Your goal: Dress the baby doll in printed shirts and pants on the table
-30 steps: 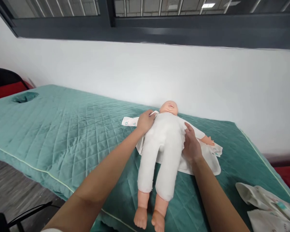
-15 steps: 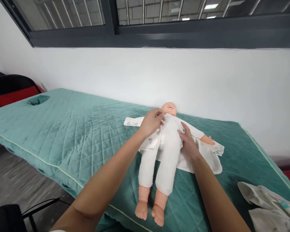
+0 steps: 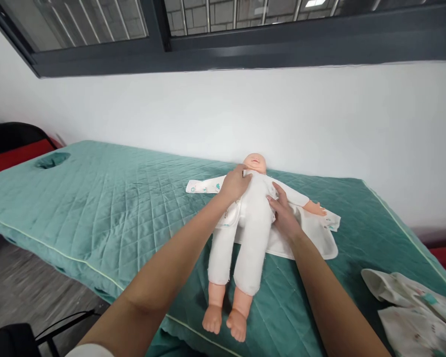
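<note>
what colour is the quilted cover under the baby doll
Teal green, diamond-quilted cover with a pale piped edge, clearest in the head view.

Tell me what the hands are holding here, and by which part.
The left hand pinches the garment's left front edge near the doll's neck. The right hand rests on the doll's side; a grip cannot be told.

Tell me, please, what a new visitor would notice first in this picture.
A baby doll in a white suit lies face up on the green quilted bed, near the white wall. The left hand grips the edge of a printed garment spread under the doll, by its shoulder, and the right hand rests on its other side. More folded clothes lie at the bed's right corner.
</note>
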Tool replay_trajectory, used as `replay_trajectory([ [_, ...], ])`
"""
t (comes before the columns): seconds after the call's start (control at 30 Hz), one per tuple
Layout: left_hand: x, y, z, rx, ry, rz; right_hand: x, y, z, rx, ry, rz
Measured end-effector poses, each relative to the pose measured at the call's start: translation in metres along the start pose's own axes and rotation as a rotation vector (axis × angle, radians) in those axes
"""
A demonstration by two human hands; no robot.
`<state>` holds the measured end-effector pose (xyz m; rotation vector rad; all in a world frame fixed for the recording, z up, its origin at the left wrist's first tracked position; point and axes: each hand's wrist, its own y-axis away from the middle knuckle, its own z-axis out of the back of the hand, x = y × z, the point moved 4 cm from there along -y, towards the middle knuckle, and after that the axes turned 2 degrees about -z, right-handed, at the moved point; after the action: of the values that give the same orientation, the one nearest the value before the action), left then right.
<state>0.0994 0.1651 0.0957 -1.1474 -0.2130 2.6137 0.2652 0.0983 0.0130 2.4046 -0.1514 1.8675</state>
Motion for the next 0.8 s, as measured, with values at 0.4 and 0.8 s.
replay_trajectory([
  [0.4,-0.028,-0.003,-0.01,-0.14,-0.14,-0.078,0.003,0.002,-0.003,0.025,-0.054,-0.045],
  [0.8,-0.037,0.012,-0.019,-0.002,0.148,-0.181,0.0,0.004,-0.002,0.015,-0.034,-0.055],
])
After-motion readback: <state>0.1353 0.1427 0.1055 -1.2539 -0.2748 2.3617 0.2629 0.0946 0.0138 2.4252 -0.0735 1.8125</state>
